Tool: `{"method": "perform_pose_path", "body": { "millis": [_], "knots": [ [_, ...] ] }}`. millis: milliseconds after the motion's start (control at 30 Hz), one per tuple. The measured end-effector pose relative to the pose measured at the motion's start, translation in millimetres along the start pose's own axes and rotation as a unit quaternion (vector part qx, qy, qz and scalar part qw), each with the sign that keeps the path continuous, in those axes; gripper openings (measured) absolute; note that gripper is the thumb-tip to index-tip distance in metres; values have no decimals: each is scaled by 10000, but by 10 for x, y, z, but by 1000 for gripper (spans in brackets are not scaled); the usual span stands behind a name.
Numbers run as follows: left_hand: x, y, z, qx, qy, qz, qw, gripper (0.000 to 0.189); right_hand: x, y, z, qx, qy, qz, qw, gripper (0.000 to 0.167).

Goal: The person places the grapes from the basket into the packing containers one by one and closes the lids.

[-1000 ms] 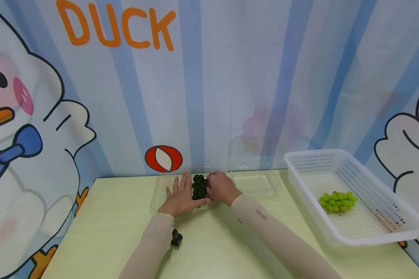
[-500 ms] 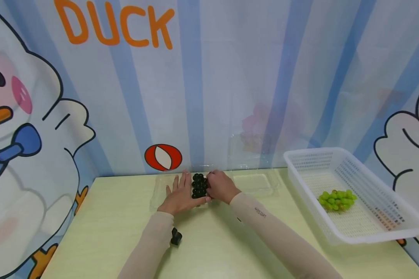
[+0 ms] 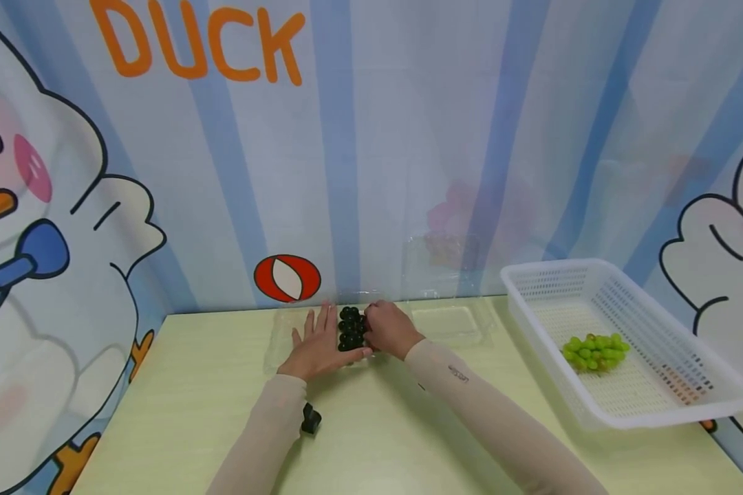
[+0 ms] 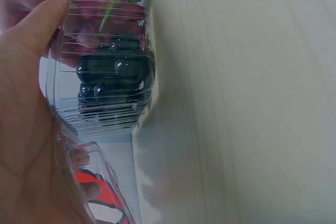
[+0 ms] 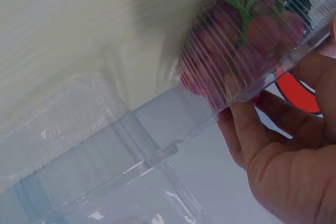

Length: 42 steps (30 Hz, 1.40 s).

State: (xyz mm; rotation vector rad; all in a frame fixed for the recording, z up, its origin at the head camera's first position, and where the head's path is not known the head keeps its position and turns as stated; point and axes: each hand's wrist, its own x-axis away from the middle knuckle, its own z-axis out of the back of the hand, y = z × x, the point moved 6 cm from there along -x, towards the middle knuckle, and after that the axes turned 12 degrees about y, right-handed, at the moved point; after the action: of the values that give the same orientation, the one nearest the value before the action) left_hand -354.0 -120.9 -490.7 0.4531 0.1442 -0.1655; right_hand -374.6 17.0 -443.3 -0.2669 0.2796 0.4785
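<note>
A clear ribbed plastic box [image 4: 105, 124] stands near the back of the table. It contains black grapes [image 3: 350, 330], and red grapes [image 5: 262, 32] with a green stem show through its wall in both wrist views. My left hand [image 3: 316, 352] lies along the box's left side with fingers straight and spread, its thumb touching the front rim. Curled over the right side of the box, my right hand [image 3: 391, 330] has its fingertips inside, holding the red grapes. Its exact grip is partly hidden by the plastic and the hand itself.
Right of the box is another clear plastic box [image 3: 450, 324], its lid raised against the curtain. A white basket [image 3: 662, 419] at the right contains green grapes [image 3: 596, 353]. Beside my left sleeve lies a small black object [image 3: 311, 419].
Both hands stay at the box in nearly the same pose. The head view has shifted slightly; the grapes and boxes have not visibly moved.
</note>
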Motion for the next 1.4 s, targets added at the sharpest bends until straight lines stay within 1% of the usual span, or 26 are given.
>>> {"method": "perform_pose_path", "body": {
  "millis": [167,267,467,600,700,833,1167,1267,1400],
  "knots": [
    [6,-13,-10,-1,-25,3,10000,124,-13,6,-22,-105,-287,15,9995,17],
    [16,-25,-18,1,0,-8,10000,124,-21,18,-46,-226,-536,59,9983,19],
    [37,-47,-46,14,-1,-19,10000,125,-4,29,-65,-632,-1009,145,9928,14],
    [40,-47,-48,24,-2,8,10000,126,11,23,-44,-719,-1134,179,9908,12],
    [34,-43,-51,26,-13,13,10000,126,17,23,-42,-634,-1106,164,9917,13],
    [25,-45,-58,-4,6,2,10000,125,10,12,-33,-494,-910,183,9945,13],
    [-7,-33,-50,-11,50,-6,10000,126,-30,9,-27,-210,-483,476,9975,14],
    [-13,-34,-50,-2,48,-7,10000,127,-41,10,-26,-188,-450,504,9975,16],
    [-14,-32,-48,2,43,-11,10000,127,-45,11,-21,-220,-450,503,9975,14]
  ]
}}
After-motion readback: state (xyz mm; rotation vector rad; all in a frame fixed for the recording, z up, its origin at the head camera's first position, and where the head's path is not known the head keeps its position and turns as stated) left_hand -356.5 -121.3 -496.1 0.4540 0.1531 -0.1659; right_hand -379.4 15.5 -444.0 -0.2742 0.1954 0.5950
